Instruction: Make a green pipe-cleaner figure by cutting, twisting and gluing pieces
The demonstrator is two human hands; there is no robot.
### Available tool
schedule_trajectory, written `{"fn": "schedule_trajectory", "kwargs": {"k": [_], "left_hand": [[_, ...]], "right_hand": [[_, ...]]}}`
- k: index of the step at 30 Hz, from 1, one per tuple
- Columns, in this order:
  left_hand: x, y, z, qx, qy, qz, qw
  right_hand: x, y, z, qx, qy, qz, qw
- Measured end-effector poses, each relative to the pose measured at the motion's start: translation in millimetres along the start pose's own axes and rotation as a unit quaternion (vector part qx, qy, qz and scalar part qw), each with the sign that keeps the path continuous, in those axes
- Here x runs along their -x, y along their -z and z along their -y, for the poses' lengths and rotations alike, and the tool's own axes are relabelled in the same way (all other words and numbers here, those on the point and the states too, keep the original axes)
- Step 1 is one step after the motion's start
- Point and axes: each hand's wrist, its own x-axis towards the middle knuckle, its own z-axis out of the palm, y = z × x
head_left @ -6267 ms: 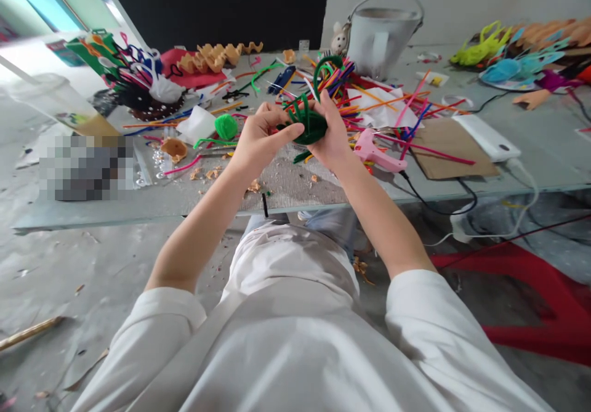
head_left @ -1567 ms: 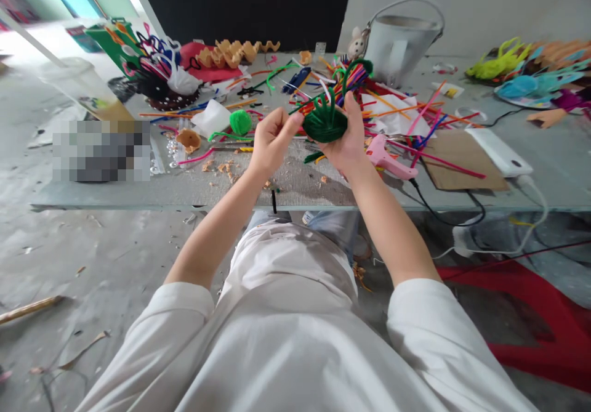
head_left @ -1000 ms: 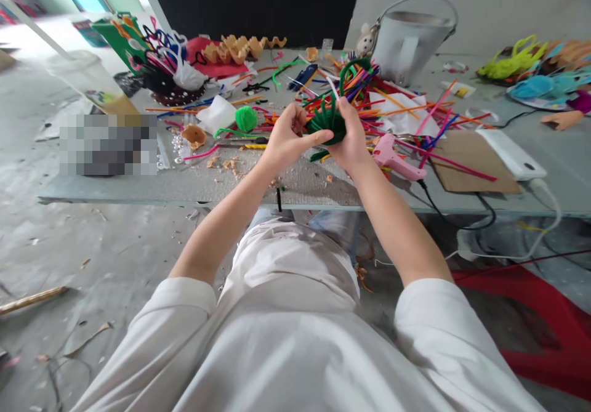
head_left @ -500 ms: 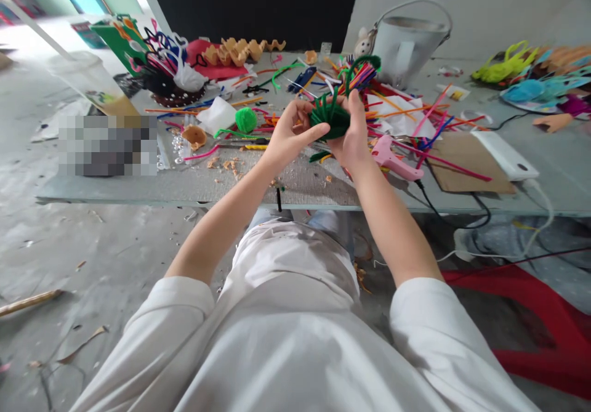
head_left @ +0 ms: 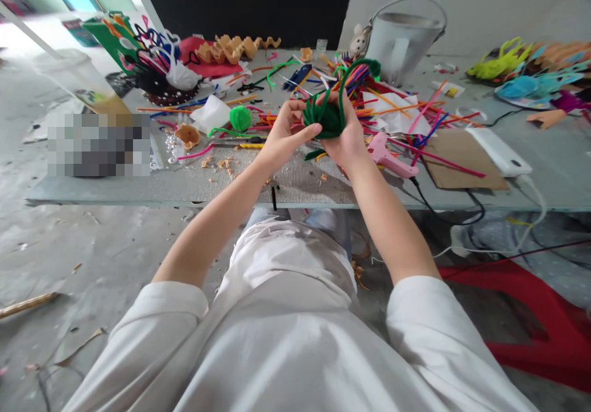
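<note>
Two bare hands work above a cluttered table [head_left: 184, 195], both raised off it, around a bundle of dark green pipe cleaners [head_left: 325, 117]. Main change from the last views: the long green loop [head_left: 354, 70] coming off the bundle now arcs higher and leans toward the right hand, and the bundle sits deeper in that palm. So the piece is being worked in the hands, not set down. The right hand [head_left: 345, 147] cups the bundle from below, its fingers curled up behind it and closed on it in a firm hold. The left hand [head_left: 284, 141] is half open with its fingers bent, and its thumb [head_left: 314, 130] reaches across to touch the bundle's lower edge. Real pinch or light contact, cannot tell. The bundle lies between the hands, mostly in the right palm, above a heap of coloured pipe cleaners [head_left: 357, 88]. Near the hands: a green yarn ball [head_left: 240, 117] to the left, a pink glue gun [head_left: 386, 162] to the right, and a cardboard sheet [head_left: 462, 162] just past that. A metal bucket [head_left: 401, 45] stands at the back of the table.
</note>
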Motion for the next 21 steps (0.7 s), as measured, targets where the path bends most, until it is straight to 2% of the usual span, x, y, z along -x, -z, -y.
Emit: {"fn": "schedule_trajectory", "kwargs": {"k": [8,13,17,19,21], "left_hand": [[0.9,-11.6,12.9,0.007,0.002,-0.029,1.000],[-0.3,-9.6,18.3,-0.019,-0.005,-0.045,0.999],[0.2,-6.8,11.3,0.010,0.000,-0.007,1.000],[0.5,-6.5,9.0,0.033,0.012,0.017,0.999],[0.4,-6.8,9.1,0.044,0.026,0.014,0.999]], "right_hand": [[9.5,-4.7,5.7,-0.020,0.040,0.046,0.998],[13.3,-4.4,7.6,0.026,0.052,0.047,0.997],[5.9,-4.0,4.8,0.006,0.034,0.042,0.998],[2.1,-4.6,1.1,-0.025,0.050,0.033,0.998],[0.6,-5.2,-1.9,-0.033,0.062,0.042,0.997]]}}
